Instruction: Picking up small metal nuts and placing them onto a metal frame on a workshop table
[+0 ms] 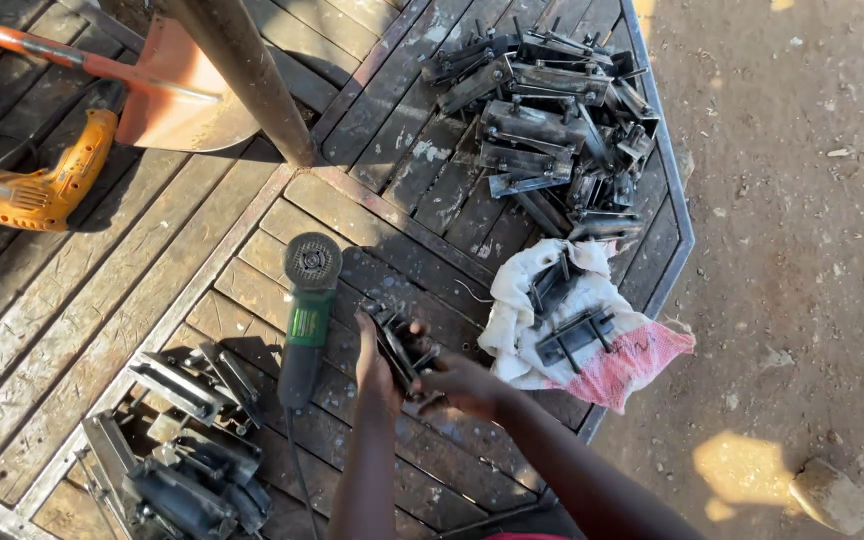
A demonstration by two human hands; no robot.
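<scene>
A small dark metal bracket [404, 345] is held upright between both hands near the front edge of the slatted wooden table [102, 320], apparently so its faces can be looked over. The left hand [376, 372] is closed on its near side; the right hand [462, 385] pinches the other end. An angle grinder [304, 315] is laid just beside them, within reach. Similar brackets are heaped at the far corner [552, 110], and others rest on a white cloth [522, 330].
</scene>
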